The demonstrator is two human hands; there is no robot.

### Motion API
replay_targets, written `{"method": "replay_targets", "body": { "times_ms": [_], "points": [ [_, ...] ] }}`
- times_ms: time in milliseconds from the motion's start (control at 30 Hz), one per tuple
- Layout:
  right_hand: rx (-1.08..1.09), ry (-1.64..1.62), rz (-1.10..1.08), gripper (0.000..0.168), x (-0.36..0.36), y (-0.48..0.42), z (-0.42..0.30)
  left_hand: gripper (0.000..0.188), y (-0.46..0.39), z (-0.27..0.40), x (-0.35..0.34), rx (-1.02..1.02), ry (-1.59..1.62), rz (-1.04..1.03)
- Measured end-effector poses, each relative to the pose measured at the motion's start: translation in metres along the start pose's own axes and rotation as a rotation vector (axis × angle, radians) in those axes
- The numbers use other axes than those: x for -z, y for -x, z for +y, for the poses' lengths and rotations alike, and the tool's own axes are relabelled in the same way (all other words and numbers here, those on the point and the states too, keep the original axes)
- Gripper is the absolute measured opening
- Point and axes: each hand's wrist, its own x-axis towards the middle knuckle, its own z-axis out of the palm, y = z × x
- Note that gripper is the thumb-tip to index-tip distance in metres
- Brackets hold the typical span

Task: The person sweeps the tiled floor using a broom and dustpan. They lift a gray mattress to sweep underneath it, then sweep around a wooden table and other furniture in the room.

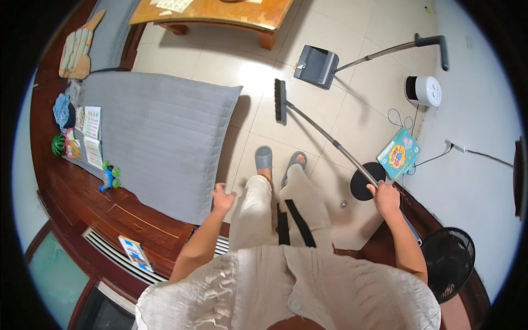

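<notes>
My right hand [387,197] grips the metal handle of a long broom [315,123], whose dark-bristled head [280,101] rests on the tiled floor ahead of my feet. Beyond it a grey long-handled dustpan [316,68] lies on the floor, its handle stretching right to a black grip [433,43]. Scraps of litter [300,66], one whitish and some yellowish, sit at the pan's left edge. My left hand [223,199] holds nothing; its fingers are loosely spread beside the front corner of a grey quilted seat cover [165,132].
A wooden table [214,16] stands at the top. Along the right wall are a white appliance [424,90], a teal box [398,154], loose cables [433,160] and a black mesh basket [447,264]. Open booklets [92,123] and a toy [109,177] lie on the wooden bench.
</notes>
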Motion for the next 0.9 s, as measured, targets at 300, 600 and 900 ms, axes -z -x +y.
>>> {"method": "replay_targets", "body": {
  "times_ms": [300,600,900],
  "points": [
    [-0.106,-1.512,-0.923,0.024,0.043,0.024,-0.032,0.048,0.059,0.207,0.064,-0.631,-0.021,-0.101],
    [0.091,-1.608,-0.981,0.032,0.039,-0.083,-0.004,0.084,0.07,0.571,0.041,-0.696,0.452,-0.275],
    [-0.269,-1.678,-1.346,0.027,0.079,-0.165,0.067,0.078,0.109,0.698,0.02,-0.585,0.736,-0.268]
  ]
}}
